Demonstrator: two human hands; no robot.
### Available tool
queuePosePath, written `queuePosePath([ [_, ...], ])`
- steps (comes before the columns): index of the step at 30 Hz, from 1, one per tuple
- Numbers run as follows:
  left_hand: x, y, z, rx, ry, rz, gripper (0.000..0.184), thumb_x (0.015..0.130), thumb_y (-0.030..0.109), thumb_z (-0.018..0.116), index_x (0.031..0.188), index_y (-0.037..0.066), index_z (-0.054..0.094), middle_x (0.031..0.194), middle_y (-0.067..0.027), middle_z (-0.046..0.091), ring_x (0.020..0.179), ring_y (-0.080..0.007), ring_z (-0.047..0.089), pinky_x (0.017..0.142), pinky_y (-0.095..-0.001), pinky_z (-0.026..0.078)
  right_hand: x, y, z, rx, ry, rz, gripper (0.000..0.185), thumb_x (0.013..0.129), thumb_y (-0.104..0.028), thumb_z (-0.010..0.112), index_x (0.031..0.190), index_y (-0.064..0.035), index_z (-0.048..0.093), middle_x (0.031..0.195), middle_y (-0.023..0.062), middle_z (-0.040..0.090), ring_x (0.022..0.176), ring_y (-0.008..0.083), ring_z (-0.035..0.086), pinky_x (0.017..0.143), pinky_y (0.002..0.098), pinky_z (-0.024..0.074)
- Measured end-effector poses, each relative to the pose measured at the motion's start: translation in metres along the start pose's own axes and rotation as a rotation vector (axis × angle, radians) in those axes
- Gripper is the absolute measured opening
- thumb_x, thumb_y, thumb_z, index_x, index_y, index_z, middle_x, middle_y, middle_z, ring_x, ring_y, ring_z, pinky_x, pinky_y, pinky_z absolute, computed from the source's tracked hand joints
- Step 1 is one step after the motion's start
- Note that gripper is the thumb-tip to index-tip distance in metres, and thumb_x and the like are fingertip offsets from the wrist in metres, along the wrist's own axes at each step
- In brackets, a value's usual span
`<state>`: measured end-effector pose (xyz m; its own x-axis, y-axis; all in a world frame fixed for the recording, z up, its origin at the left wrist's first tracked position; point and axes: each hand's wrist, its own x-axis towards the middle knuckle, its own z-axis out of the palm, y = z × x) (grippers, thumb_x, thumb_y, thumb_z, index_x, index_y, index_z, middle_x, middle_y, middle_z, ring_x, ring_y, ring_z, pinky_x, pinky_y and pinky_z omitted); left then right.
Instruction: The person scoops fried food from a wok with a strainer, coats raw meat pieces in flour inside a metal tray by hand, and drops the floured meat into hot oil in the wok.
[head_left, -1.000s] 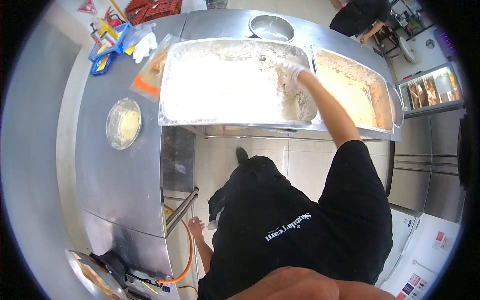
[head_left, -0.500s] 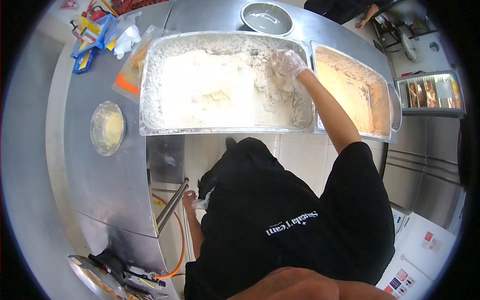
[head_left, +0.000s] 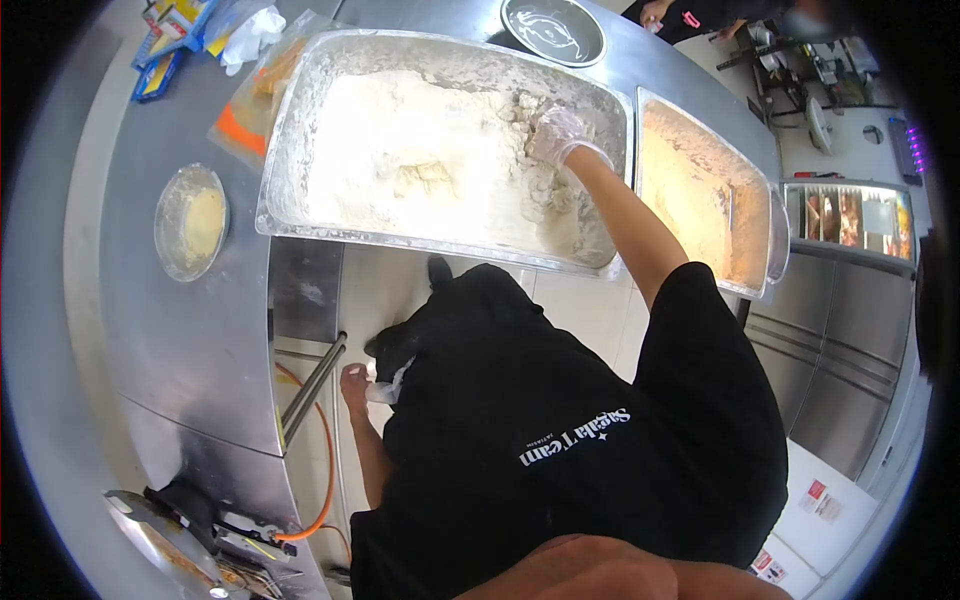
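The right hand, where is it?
In the head view, the gloved right hand is in the right part of the large metal pan, at clumpy white powder.

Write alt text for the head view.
Plastic-gloved right hand in clumpy, flour-like powder inside a large metal tray; left hand low beside the person's black shirt. A smaller tray stands alongside, and a bowl sits on the steel counter.

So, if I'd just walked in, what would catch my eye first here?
Probably the big metal tray of white powder at upper centre, with the gloved right hand at its clumpy right end. Then the smaller, yellowish tray beside it, and the orange hose curving at lower left.
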<state>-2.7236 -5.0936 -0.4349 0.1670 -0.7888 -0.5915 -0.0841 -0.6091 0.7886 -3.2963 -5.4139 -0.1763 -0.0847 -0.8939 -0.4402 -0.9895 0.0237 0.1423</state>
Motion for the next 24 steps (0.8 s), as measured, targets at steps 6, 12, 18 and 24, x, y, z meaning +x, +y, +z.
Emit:
queuePosePath([
  [6, -0.002, 0.08, 0.042, 0.271, 0.036, -0.118, 0.018, 0.085, 0.017, 0.064, 0.1, 0.007, 0.06, 0.074, -0.006, 0.061, 0.059, -0.013, 0.059, 0.05, -0.0258, 0.047, -0.012, 0.033, 0.002, 0.138, 0.067, 0.013, 0.065, 0.073, -0.034, 0.069, 0.13, -0.0107, 0.05, 0.112, 0.02, 0.061, 0.108, 0.0336, 0.058, 0.092, 0.0408, 0.0466],
  [12, 0.01, 0.069, 0.035, 0.336, 0.039, -0.029, 0.017, 0.086, 0.017, 0.064, 0.098, 0.006, 0.061, 0.072, -0.0081, 0.061, 0.057, -0.0162, 0.061, 0.051, -0.0293, 0.047, -0.087, -0.001, -0.055, -0.164, -0.29, -0.115, 0.06, 0.074, -0.015, 0.06, 0.131, 0.002, 0.049, 0.124, 0.027, 0.051, 0.112, 0.0283, 0.056, 0.093, 0.0369, 0.0463],
  [18, 0.002, 0.091, 0.03, 0.46, 0.073, 0.06, 0.018, 0.085, 0.016, 0.065, 0.1, 0.006, 0.061, 0.073, -0.0097, 0.063, 0.057, -0.0184, 0.062, 0.054, -0.0312, 0.048, -0.07, 0.003, 0.044, -0.305, 0.095, -0.257, 0.065, 0.078, -0.012, 0.053, 0.138, 0.0061, 0.037, 0.143, 0.0281, 0.034, 0.13, 0.0332, 0.041, 0.111, 0.045, 0.0281],
  [24, 0.008, 0.104, 0.052, 0.475, -0.005, 0.061, 0.018, 0.085, 0.016, 0.065, 0.1, 0.007, 0.061, 0.074, -0.0102, 0.064, 0.061, -0.0186, 0.062, 0.057, -0.0322, 0.049, -0.022, 0.023, 0.041, -0.198, 0.127, -0.179, 0.045, 0.075, -0.012, 0.055, 0.117, 0.0047, 0.056, 0.117, 0.0262, 0.055, 0.103, 0.0366, 0.058, 0.087, 0.0408, 0.0491],
])
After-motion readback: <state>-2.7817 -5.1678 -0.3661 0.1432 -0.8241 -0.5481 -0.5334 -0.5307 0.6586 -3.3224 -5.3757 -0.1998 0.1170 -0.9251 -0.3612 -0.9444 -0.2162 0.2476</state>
